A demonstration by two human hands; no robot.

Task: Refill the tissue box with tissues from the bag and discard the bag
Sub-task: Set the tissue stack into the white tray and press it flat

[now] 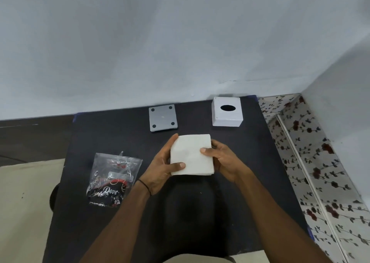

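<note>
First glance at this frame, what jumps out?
The white tissue stack at the centre of the dark table, held between the left hand and right hand. Behind it stand the white tissue box at far right and its grey base plate lying separate. The emptied plastic bag lies at left.

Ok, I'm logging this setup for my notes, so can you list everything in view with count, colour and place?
tissue stack: one, white, held above the table's middle between both hands
tissue box: one, white with a dark oval opening on top, back right of the table
base plate: one, grey with four dark round pads, back middle, left of the box
bag: one, clear plastic with dark and red print, lying front left
table: one, black top, against a pale wall
wristband: one, black, on the left wrist
left hand: gripping the stack's left edge
right hand: gripping its right edge
</note>
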